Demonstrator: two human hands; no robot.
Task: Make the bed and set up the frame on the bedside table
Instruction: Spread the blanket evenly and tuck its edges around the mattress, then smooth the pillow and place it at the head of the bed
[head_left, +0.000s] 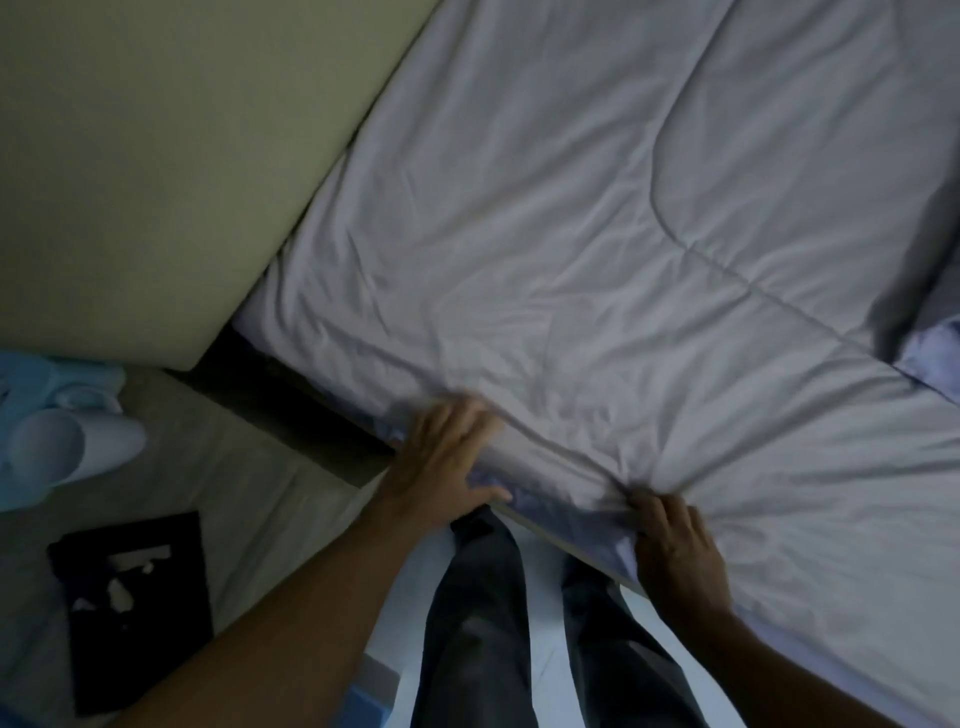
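Pale grey quilted comforter: spread across nearly the whole bed, creased all over, stitched seams curving through its middle, near edge bunched along the side of the mattress. Darker grey fold of bedding at far right, with a light blue-lilac patch beneath it. Lilac bed sheet peeking out under the comforter's near edge.

Beige-olive padded headboard filling the upper left, flush against the bed's end. Light wood bedside table top below it, lower left, just beside the bed. Flat on that top: black rectangular picture frame, lying down, not stood up, with pale reflections on its face. Farther left on the table, touching nothing of the frame: pale blue and white rounded objects, too blurred to identify.

Dark grey trousers at bottom centre, pressed against the bed's side, over a pale floor.

Left hand: fingers spread, palm flat on the comforter's edge, thumb hooked under it. Right hand: fingers curled, pinching a gather of comforter at the mattress edge. Hands apart, both bare-armed.
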